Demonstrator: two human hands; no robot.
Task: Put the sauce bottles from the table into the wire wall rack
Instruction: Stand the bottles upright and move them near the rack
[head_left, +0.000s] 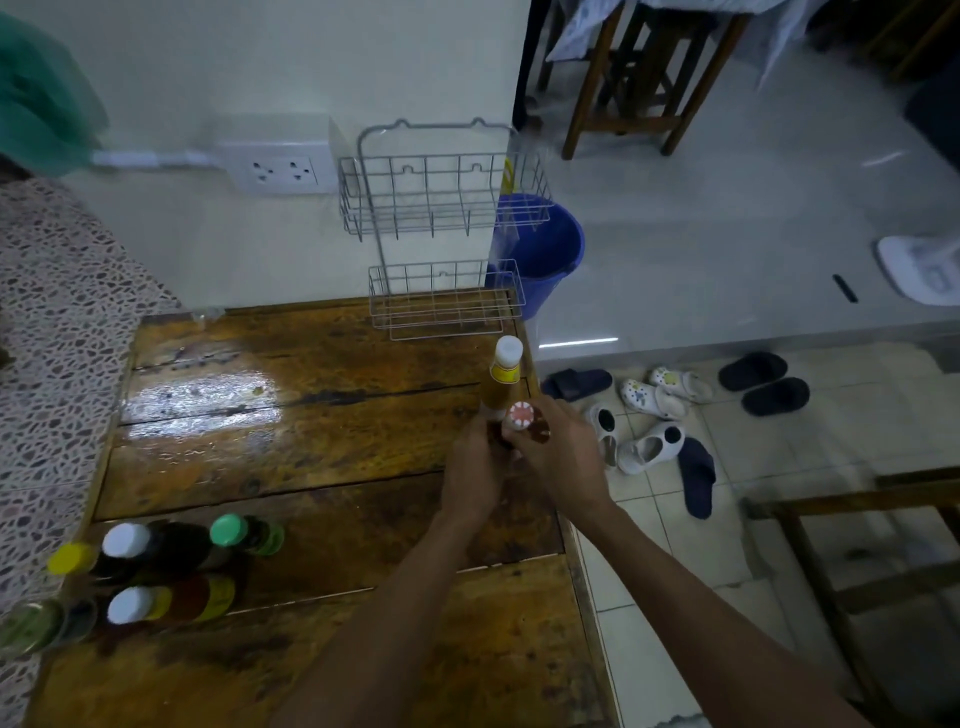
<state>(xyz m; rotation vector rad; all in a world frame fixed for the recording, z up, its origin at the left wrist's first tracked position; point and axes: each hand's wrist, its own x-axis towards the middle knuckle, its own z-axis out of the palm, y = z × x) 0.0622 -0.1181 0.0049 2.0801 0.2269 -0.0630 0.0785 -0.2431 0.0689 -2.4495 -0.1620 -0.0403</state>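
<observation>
A two-tier wire rack (441, 195) hangs on the white wall above the far edge of the wooden table (291, 447); both baskets are empty. Near the table's right edge my left hand (470, 470) grips the base of a tall amber bottle (505, 376) with a white cap and yellow label. Right beside it, my right hand (558, 457) is closed around a dark sauce bottle with a red-and-white cap (521, 415). Both bottles are upright and touching. Several more bottles (156, 566) with yellow, white and green caps stand at the front left.
A glass jar (31, 623) stands at the table's left corner. A wall socket (275, 169) sits left of the rack. Behind the rack stands a blue bucket (545, 244). Slippers (654, 405) lie on the floor to the right, and a wooden chair (852, 545) stands beyond them.
</observation>
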